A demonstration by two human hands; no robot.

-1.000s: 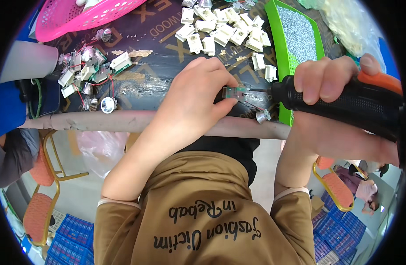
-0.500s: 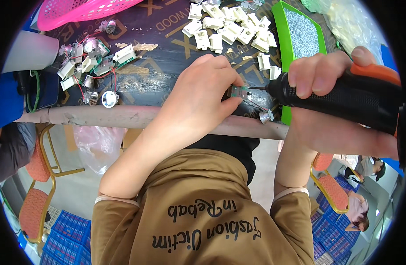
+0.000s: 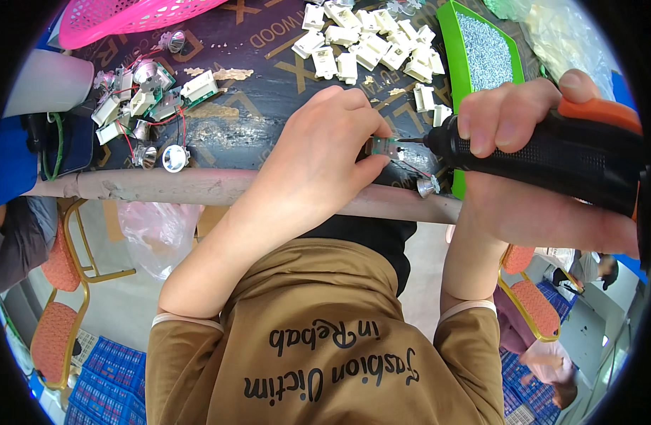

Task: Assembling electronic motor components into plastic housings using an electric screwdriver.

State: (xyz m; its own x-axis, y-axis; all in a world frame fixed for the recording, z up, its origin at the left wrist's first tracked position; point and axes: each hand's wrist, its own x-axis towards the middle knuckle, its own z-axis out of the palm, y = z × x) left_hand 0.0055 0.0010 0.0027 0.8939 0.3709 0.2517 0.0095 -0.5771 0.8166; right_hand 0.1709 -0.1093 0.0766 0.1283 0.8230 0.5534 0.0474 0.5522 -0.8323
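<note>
Just left of the green tray point(image 3: 456, 71), a small green circuit board point(image 3: 387, 148) in the left hand point(image 3: 332, 138), in a pinch of thumb and fingertips narrowed to its width. Thin wires point(image 3: 415, 171) from the board to a silvery reflector point(image 3: 427, 185), beside the tray's near end. Across the tray's near part, a black power driver point(image 3: 580, 159) in the right hand point(image 3: 513, 117), in a full wrap of the fingers, with its bit point(image 3: 414, 140) toward the board (touching or just apart: cannot tell). By appearance, a light, stiff board, probably fragile at the wire joints; best held by two opposite edges, clear of bit and wires. Left of the tray's far half, loose cream housings point(image 3: 370, 53)
</note>
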